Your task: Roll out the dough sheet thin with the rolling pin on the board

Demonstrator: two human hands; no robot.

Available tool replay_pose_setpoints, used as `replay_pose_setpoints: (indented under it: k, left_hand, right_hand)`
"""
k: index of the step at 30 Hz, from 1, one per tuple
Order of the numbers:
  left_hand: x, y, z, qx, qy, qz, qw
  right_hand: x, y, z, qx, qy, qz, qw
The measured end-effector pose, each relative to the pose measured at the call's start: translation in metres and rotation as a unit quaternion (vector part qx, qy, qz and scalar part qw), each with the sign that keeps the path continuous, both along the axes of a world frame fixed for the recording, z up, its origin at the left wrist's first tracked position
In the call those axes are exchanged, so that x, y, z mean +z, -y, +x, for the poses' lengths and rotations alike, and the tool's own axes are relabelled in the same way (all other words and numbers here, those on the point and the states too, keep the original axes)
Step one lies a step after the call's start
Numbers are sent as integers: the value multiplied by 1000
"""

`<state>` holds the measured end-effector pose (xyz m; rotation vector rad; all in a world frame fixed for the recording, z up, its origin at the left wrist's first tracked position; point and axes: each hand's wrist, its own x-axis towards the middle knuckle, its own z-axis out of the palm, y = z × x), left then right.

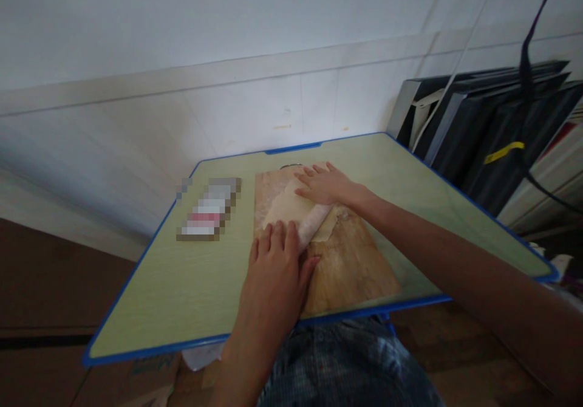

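My blue trousers (350,370) closest, 6 o'clock, cut off at btm. L hand (276,264) at 7 o'clock, R hand (324,183) at 1, both palm-down, fingers straight, unclenched, resting on rolling pin (315,227). Dough (286,205): pale, thin sheet under pin on wooden board (357,273), uneven flap at 4 o'clock. Pin ends hidden under hands; pixelated item (210,209) at 9, can't ID.

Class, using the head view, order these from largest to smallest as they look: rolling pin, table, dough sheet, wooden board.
1. Table
2. Wooden board
3. Dough sheet
4. Rolling pin, judged by its visible part; its ends are hidden, so its full length is unsure.
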<state>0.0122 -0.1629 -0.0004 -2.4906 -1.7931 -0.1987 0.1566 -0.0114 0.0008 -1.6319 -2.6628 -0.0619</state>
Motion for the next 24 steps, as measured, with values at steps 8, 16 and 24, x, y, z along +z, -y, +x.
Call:
replay_pose_setpoints:
  k: [8,16,24]
  left_hand:
    - [1,11,12,11,-23,34,999]
    - [0,19,21,11,-34,54,998]
    - [-2,4,3,31,-27,38,998]
  right_hand:
    - [-1,23,21,0,1,-20,1000]
    - [-1,32,30,-8,-29,-16,999]
    - [4,7,0,30,-57,24,998]
